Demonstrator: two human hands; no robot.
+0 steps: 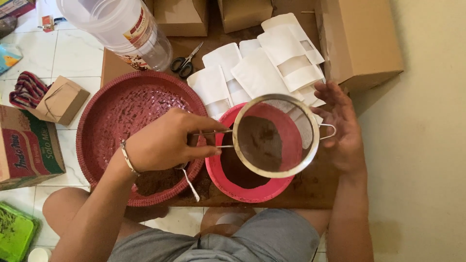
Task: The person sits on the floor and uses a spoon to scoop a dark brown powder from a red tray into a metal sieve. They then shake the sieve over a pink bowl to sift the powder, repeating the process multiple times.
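Left hand (162, 143) is clenched around the wire handle of a round metal sieve (275, 136), holding it tilted over the pink bowl (221, 179) so whatever falls through the mesh lands inside; a patch of brown powder (259, 143) sits in the lower part of the mesh, and darker powder is visible in the bowl below. Right hand (342, 128) is released, fingers spread and palm facing the sieve's rim just beside the small hook on its far side, not grasping anything; it reads as placed to knock or steady the rim, though contact can't be confirmed. The bowl sits near the front edge of the brown board (315, 187), touching the big red woven tray (126, 121) on its left. The tray carries powder residue and a metal spoon (188, 179) resting over its front rim, handy to the left hand. A fan of white pouches (262, 73) with clear windows lies toward the back of the board behind the bowl, with scissors (185, 62) beside them near the back-left. A clear plastic jar (124, 29) lies on its side at the back-left corner. Cardboard boxes (361, 41) line the back and right edges. Off the board, on the tiled floor, there's a small brown carton (60, 101), a printed box (26, 148) and a green tray (14, 233).
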